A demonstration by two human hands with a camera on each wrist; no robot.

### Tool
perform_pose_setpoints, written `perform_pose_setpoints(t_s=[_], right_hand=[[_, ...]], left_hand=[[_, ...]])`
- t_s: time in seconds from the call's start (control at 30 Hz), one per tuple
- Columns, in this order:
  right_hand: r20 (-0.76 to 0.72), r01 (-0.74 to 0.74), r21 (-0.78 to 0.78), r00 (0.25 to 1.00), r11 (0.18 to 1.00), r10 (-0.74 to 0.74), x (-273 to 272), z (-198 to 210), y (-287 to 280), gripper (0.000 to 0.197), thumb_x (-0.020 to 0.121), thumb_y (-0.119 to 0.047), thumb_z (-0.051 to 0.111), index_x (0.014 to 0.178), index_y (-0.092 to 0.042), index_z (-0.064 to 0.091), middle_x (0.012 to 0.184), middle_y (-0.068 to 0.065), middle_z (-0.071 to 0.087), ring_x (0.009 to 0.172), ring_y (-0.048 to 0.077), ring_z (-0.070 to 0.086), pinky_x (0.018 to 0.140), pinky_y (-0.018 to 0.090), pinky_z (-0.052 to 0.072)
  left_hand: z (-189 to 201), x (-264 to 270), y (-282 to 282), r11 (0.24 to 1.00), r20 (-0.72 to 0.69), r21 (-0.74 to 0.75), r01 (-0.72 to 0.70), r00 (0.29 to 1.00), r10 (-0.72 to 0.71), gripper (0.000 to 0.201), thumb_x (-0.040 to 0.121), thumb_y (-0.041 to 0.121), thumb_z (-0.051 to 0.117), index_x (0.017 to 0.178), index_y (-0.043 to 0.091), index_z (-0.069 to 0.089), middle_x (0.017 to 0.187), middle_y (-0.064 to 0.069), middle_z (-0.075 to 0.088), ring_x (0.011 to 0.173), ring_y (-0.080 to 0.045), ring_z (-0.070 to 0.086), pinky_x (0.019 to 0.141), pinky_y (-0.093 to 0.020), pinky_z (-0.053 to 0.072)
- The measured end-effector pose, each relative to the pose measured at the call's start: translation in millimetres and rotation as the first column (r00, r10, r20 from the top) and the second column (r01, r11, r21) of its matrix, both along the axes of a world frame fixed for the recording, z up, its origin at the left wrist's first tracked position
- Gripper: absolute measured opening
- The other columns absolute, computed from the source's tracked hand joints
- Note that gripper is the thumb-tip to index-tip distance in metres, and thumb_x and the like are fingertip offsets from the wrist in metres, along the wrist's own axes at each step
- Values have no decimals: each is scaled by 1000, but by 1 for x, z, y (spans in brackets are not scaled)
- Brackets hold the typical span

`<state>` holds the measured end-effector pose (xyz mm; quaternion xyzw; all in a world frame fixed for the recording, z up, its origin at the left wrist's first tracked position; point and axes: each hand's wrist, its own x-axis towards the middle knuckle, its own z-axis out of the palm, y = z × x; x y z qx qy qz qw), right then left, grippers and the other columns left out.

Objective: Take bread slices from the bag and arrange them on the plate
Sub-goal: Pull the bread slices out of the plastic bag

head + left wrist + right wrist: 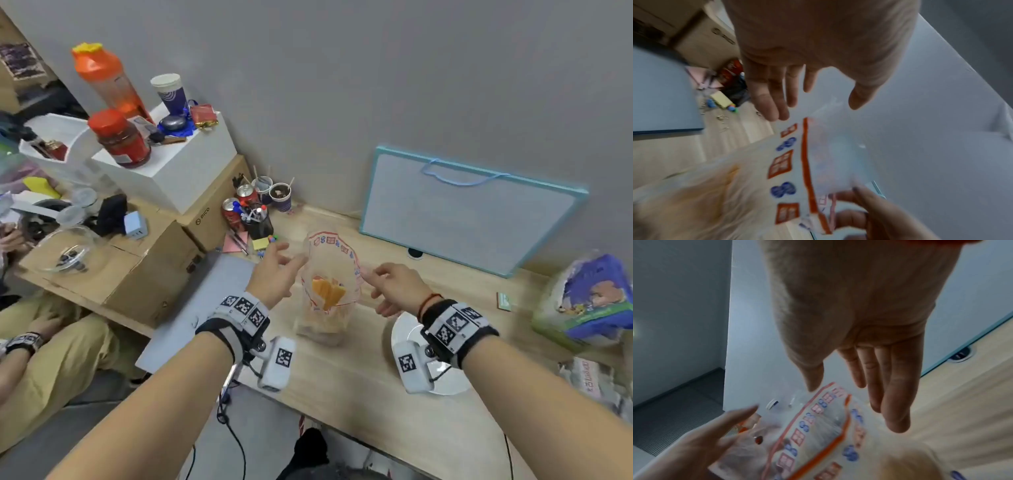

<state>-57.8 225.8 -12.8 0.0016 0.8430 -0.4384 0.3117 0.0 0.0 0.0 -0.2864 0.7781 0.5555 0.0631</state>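
A clear plastic bread bag [330, 287] with a red and blue printed rim stands upright on the wooden table [359, 394], its mouth open. Golden bread slices [327, 294] show inside it. My left hand [293, 253] hovers at the left of the rim with straight, spread fingers; in the left wrist view this left hand [816, 110] holds nothing. My right hand [371, 277] is at the right of the rim. In the right wrist view the right hand [855, 407] has thumb and fingers apart over the bag [818, 426]. A white plate [445, 383] lies under my right wrist.
A blue-edged flat bag [469, 209] leans on the wall behind. Cans and cups [253, 209] crowd the back left beside cardboard boxes [154, 260]. A printed packet [585, 301] sits at the right. A grey board [212, 298] lies left; another person's leg [51, 342] is beyond it.
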Motion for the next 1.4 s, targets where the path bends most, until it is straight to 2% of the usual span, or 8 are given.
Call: perform_pose_setpoints(t_s=[0.1, 0.2, 0.43, 0.6, 0.9, 1.07, 1.2, 1.4], right_hand=[[-42, -52, 54, 998, 997, 54, -15, 4, -34, 47, 80, -28, 72, 119, -19, 48, 83, 11, 74, 53, 21, 72, 53, 32, 60], [-126, -127, 183, 980, 975, 152, -21, 8, -52, 52, 77, -8, 66, 122, -20, 44, 82, 11, 72, 56, 23, 71, 58, 33, 60], [-321, -245, 351, 875, 904, 362, -31, 32, -84, 35, 77, -22, 62, 112, -22, 54, 88, 4, 68, 83, 23, 61, 69, 34, 50], [22, -533, 450, 809, 716, 588, -39, -4, -130, 32, 86, -34, 61, 110, -16, 70, 108, 2, 71, 97, 20, 63, 77, 28, 47], [243, -479, 481, 878, 734, 413, -28, -58, -141, 65, 81, -69, 49, 99, -8, 65, 90, 9, 68, 79, 25, 65, 69, 29, 49], [207, -540, 476, 836, 694, 508, -22, -49, -149, 33, 94, -36, 49, 107, -7, 59, 107, 12, 67, 97, 29, 64, 81, 33, 47], [179, -454, 533, 885, 714, 429, -23, -62, -155, 51, 81, -32, 64, 125, -9, 51, 109, 11, 66, 97, 28, 63, 82, 33, 51], [161, -311, 556, 950, 771, 267, -28, -77, -167, 57, 83, -31, 62, 129, -8, 39, 98, 8, 62, 80, 25, 59, 66, 33, 46]], left_hand=[[9, -25, -1, 977, 1, -182, 114, 993, -115, 91, 62, 68, 72, 137, 39, 29, 123, -3, 52, 105, -22, 60, 81, -39, 57], [4, -33, -5, 870, 20, -394, 298, 949, -315, 85, 68, 25, 79, 133, 45, 28, 119, -6, 50, 116, -25, 51, 96, -41, 47], [6, -29, -49, 730, -32, -528, 434, 849, -527, 51, 76, -5, 60, 108, 35, 51, 119, 1, 47, 97, -19, 49, 77, -27, 37], [-1, -31, -61, 687, -29, -538, 488, 804, -594, 37, 83, -6, 52, 78, 24, 72, 121, 4, 56, 101, -19, 56, 83, -23, 38], [-4, -35, -65, 691, -30, -496, 526, 785, -619, 51, 85, -2, 51, 132, 16, 60, 136, 2, 58, 121, -20, 56, 101, -19, 35], [-5, -32, -67, 700, 14, -375, 608, 759, -651, 66, 82, 17, 65, 144, 22, 44, 148, 12, 40, 121, -17, 54, 103, -29, 43], [-5, -27, -71, 665, 54, -303, 682, 709, -703, 88, 74, 14, 66, 152, 24, 26, 158, 15, 21, 139, -11, 37, 110, -37, 40], [-5, -21, -74, 664, 77, -229, 712, 693, -717, 97, 75, 1, 64, 154, 32, 16, 159, 27, 10, 117, -31, 57, 98, -33, 45]])
